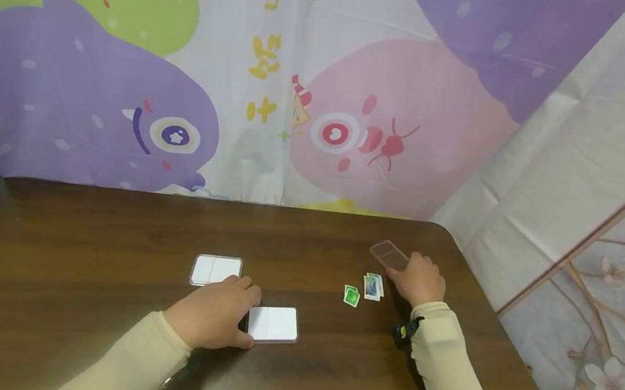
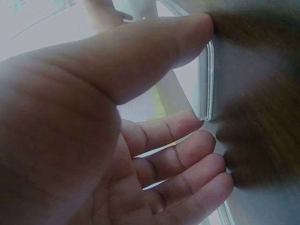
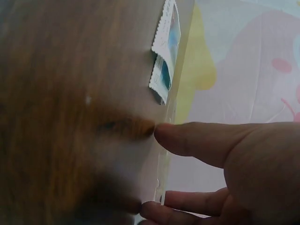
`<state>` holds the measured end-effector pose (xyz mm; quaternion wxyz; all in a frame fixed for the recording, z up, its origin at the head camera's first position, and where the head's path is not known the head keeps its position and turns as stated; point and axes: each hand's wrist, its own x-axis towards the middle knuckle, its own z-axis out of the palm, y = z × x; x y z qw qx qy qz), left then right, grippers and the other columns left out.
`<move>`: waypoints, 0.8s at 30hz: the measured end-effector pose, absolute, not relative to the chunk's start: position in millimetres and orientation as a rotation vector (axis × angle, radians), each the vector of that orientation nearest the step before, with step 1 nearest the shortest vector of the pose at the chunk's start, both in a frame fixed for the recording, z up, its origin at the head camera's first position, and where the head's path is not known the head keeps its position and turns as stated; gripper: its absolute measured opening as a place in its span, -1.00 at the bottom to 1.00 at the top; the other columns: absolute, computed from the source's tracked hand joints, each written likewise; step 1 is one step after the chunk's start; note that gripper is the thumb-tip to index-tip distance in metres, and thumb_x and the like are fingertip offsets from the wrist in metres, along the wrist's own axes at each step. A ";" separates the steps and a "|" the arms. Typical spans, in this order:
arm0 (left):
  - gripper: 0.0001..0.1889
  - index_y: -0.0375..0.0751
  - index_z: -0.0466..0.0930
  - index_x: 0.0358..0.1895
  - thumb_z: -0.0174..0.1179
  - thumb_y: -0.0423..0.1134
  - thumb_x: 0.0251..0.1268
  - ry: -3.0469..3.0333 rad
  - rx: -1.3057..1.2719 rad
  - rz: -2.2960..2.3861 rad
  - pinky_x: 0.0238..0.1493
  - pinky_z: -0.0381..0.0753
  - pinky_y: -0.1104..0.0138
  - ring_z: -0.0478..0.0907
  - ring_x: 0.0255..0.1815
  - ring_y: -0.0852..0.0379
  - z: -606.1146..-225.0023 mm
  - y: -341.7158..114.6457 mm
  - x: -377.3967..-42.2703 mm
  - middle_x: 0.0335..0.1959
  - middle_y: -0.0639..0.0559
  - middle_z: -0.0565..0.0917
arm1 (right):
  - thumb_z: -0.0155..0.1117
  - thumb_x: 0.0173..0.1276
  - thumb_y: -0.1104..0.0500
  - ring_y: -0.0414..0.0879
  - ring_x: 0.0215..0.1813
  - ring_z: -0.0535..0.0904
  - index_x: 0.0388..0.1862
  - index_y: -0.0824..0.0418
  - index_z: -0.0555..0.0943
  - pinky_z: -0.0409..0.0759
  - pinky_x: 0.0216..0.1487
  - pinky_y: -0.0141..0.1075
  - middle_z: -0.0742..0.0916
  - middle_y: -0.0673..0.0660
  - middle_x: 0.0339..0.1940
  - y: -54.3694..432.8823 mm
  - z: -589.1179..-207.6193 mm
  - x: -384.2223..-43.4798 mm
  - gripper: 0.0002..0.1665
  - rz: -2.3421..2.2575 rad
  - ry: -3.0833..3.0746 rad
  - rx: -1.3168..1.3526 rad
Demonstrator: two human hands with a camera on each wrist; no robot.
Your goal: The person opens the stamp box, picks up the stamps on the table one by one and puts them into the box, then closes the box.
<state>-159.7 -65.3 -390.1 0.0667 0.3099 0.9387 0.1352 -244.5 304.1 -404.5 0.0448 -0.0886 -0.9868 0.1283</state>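
Observation:
My left hand [image 1: 212, 313] holds a flat clear plastic case with a white inside [image 1: 274, 324] by its left end, thumb at the near edge and index finger at the far one. In the left wrist view, the thumb and index fingertip meet the rim of that case [image 2: 209, 82]. Over at the right, my right hand [image 1: 420, 280] grips the near end of an empty-looking transparent plastic cover [image 1: 388, 254] lying on the table. Beside it lie picture stamps with toothed edges [image 1: 372, 287], overlapping, and small green stamps [image 1: 351, 296].
A second clear case with a white inside [image 1: 215, 270] lies just beyond my left hand. The brown wooden table [image 1: 82, 260] ends at a wall covered by a cartoon-printed sheet [image 1: 246, 169]. A flowered panel [image 1: 605, 353] stands along the right side.

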 end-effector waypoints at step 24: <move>-0.45 -0.24 0.60 -0.08 0.61 0.01 -0.03 2.846 0.981 0.405 -0.13 0.59 0.07 0.51 -0.22 0.00 -391.4 -65.2 -160.7 -0.25 0.02 0.54 | 0.27 0.35 -0.25 0.50 0.17 0.50 0.27 0.56 0.38 0.49 0.09 0.36 0.57 0.55 0.12 305.9 -388.5 -241.2 -0.06 0.442 -3.073 -0.266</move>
